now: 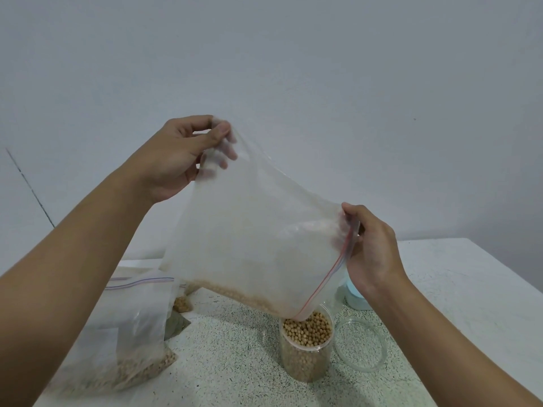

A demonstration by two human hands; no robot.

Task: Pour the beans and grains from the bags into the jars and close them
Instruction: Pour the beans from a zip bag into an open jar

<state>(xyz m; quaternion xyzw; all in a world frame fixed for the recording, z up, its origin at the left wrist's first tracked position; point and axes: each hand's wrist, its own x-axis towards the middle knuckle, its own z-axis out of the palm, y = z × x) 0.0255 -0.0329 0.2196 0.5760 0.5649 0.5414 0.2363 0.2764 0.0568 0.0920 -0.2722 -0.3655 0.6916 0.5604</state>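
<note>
Beans (pixel 307 329) fill the clear jar (pixel 305 365) almost to its rim; it stands upright on the speckled worktop (pixel 229 362). Above it the zip bag (pixel 258 224) hangs tilted, the low corner of its red-striped mouth at the jar's opening, with a thin line of beans lying along its lower edge. The left hand (pixel 176 163) pinches the bag's raised far corner between thumb and fingers; the right hand (pixel 370 254) pinches the zip edge. A clear lid (pixel 360 345) lies flat just right of the jar. A second bag (pixel 132 333) holding grain sits at the worktop's left
</note>
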